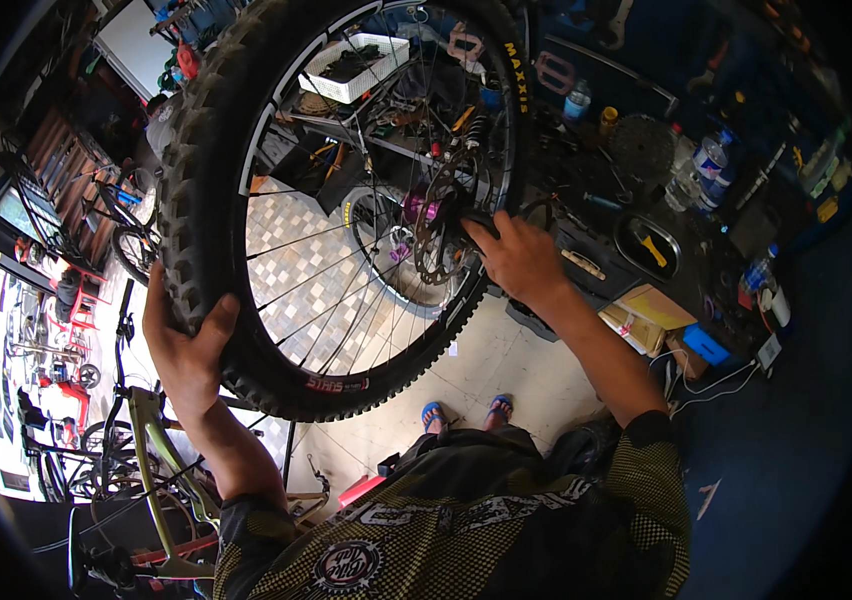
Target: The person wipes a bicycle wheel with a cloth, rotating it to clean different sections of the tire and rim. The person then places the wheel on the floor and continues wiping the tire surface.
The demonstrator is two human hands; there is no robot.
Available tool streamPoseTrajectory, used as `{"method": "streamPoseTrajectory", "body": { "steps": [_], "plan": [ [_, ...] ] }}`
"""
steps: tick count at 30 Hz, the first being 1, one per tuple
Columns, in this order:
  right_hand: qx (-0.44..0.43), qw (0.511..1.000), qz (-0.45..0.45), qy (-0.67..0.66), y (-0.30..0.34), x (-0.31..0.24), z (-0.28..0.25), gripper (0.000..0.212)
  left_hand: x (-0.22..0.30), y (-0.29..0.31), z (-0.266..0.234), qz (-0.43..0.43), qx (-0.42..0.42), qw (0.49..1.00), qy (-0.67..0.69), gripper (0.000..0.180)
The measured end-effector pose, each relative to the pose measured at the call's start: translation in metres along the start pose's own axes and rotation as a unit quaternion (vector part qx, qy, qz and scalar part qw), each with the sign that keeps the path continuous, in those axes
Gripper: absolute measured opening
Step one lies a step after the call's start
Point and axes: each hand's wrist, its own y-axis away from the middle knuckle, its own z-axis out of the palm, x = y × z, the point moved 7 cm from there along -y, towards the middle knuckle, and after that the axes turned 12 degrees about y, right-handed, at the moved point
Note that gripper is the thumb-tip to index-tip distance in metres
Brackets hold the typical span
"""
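A bicycle wheel with a knobby black tyre [208, 170] is held up in front of me, filling the upper middle of the head view. My left hand [186, 350] grips the tyre at its lower left, thumb on the near side and fingers round the tread. At the hub, my right hand [526, 262] closes on a dark, handle-like thing [474, 218] whose kind I cannot make out. It lies against the disc brake rotor [433, 240], beside the purple hub [416, 207]. Thin black spokes run from there to the rim.
A cluttered workbench [596, 215] holds plastic bottles [711, 170], a black tray [646, 245] with a yellow tool, and a cardboard box [651, 315]. Beyond the spokes are a white basket [356, 68] and another wheel [371, 235]. A green bicycle frame [156, 470] stands at lower left.
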Motion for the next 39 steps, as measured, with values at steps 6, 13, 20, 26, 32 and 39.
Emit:
{"method": "streamPoseTrajectory", "body": {
  "steps": [6,13,20,26,32,39],
  "plan": [
    [-0.107,0.776,0.268,-0.561,0.002,0.009,0.056,0.024,0.001,0.001,0.002,-0.010,-0.017,1.000,-0.001,0.078],
    [-0.165,0.186,0.260,-0.933,0.039,-0.002,0.060,0.034,0.004,0.002,0.007,0.005,-0.025,1.000,0.014,0.070],
    [-0.090,0.315,0.331,-0.885,0.044,0.022,0.044,0.045,0.001,0.000,0.000,0.002,-0.008,1.000,0.011,0.070],
    [0.082,0.931,0.135,-0.328,0.020,0.054,0.005,0.044,-0.003,0.001,-0.001,-0.007,0.003,1.000,0.014,0.074],
    [0.001,0.998,-0.065,-0.027,-0.003,0.009,-0.012,0.053,-0.003,0.002,-0.003,-0.016,0.013,1.000,0.008,0.080],
    [-0.032,0.967,0.105,-0.228,-0.007,0.004,0.023,0.040,-0.003,0.004,-0.003,-0.024,0.009,1.000,0.007,0.083]
  ]
}}
